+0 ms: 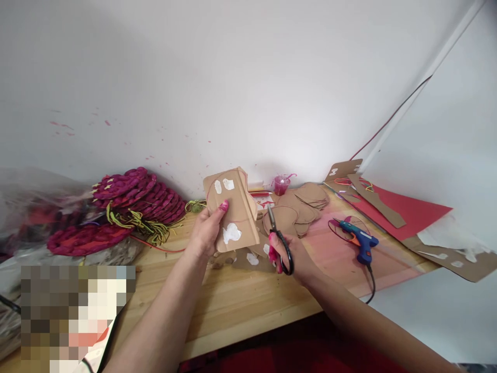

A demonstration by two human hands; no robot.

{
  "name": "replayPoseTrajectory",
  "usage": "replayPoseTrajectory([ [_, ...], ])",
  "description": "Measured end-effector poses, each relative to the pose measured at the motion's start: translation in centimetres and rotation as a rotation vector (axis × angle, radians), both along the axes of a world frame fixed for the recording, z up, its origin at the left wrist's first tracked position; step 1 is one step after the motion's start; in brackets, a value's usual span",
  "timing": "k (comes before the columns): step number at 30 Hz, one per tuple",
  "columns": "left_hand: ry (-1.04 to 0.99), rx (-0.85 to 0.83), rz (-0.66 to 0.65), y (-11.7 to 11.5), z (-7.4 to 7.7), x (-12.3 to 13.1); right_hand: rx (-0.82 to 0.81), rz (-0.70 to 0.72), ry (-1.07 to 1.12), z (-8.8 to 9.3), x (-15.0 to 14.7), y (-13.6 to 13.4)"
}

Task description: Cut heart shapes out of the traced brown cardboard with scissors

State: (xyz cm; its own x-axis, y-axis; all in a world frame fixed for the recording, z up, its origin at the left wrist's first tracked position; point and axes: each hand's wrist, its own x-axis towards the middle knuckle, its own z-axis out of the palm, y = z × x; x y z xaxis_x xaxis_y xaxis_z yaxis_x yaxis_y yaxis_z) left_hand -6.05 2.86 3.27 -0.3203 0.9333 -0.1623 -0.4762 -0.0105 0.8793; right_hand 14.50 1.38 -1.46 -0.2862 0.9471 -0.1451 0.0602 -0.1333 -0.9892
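Observation:
My left hand (pixel 205 234) grips a folded piece of brown cardboard (pixel 234 208) with white glue patches, holding it upright above the wooden table (pixel 233 295). To its right, my right hand (pixel 289 254) is closed through the black handles of a pair of scissors (pixel 276 235). The blades point up toward the cardboard's right edge and lie close beside it.
A blue and orange glue gun (pixel 359 239) lies right of the scissors, its cord over the table edge. Cut cardboard shapes (pixel 303 199) and a small pink cup (pixel 281 184) sit behind. Magenta woven mats (pixel 135 197) pile at the left, red paper (pixel 404 210) at the right.

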Motion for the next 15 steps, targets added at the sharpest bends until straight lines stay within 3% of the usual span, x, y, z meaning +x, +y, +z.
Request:
replayPoseTrajectory([
  [3, -0.104, 0.085, -0.02, -0.3, -0.5, 1.7, 0.034, -0.059, 0.095, 1.1, -0.6, 0.1],
  [8, -0.106, 0.034, -0.247, -0.7, -0.7, 1.9, 0.068, -0.136, 0.125, 3.6, -0.1, 0.6],
  [12, -0.055, 0.065, -0.147, 0.0, 0.4, -1.2, 0.067, 0.153, -0.143, 6.2, 3.6, 1.8],
  [15, 0.104, 0.092, -0.198, 0.3, 0.7, -3.2, 0.118, 0.25, -0.293, 7.6, 6.0, 2.5],
])
